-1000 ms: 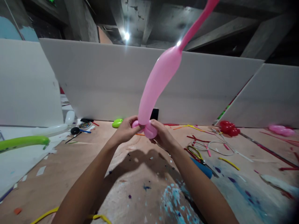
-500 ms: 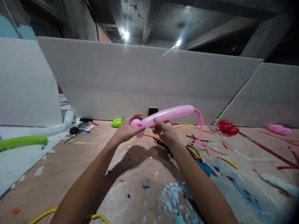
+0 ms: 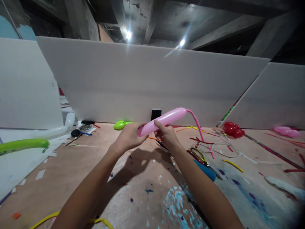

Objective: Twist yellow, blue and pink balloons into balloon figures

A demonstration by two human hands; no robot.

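A long pink modelling balloon (image 3: 170,117) slants up to the right between my hands, above the table. Its thin uninflated tail curves down at the right end. My left hand (image 3: 130,135) is wrapped round the balloon's left end, and the twisted bubbles there are hidden by the fingers. With thumb on top and fingers beneath, my right hand (image 3: 166,133) grips the long section near its middle. Below the right hand a black pen-like tool (image 3: 162,145) lies on the table, partly covered by the wrist.
A green balloon (image 3: 119,125) and a black phone-like object (image 3: 156,114) are by the white panel (image 3: 152,79). Scissors (image 3: 200,156), a blue cylinder (image 3: 207,171), balloon scraps and red balloons (image 3: 233,129) lie rightward. A long green balloon (image 3: 23,145) is at left.
My left hand has turned and closed over the twisted pink bubbles, which showed before. The balloon's long section and tail have shifted left, with my right hand still gripping it.
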